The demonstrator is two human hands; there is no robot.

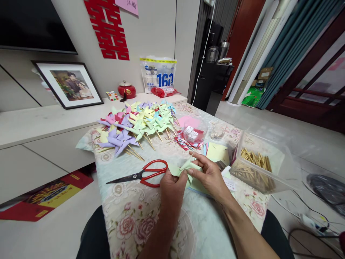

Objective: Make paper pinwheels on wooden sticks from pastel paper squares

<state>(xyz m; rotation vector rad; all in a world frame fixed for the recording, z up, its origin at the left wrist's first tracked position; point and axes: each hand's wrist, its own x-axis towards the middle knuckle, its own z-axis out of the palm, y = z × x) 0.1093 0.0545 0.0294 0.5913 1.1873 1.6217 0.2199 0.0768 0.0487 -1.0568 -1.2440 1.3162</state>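
A pale green paper pinwheel (185,166), its blades partly folded in, is held between both hands above the table. My left hand (172,185) pinches its lower left part with thumb and fingers. On its right side, the thumb and fingers of my right hand (206,172) close on a blade. Scissors with red handles (153,173) lie just left of my left hand, blades pointing left. Beneath and behind my right hand are yellow and green paper sheets (217,153). Finished pinwheels on sticks (121,140) are heaped at the far left of the table.
A clear plastic box (250,178) of short wooden sticks stands at the right. Behind the hands are a round clear container (201,126) and red paper scraps (183,141). A flowered cloth (140,219) covers the table. A white cabinet (54,122) stands behind, and cables (299,212) lie on the floor.
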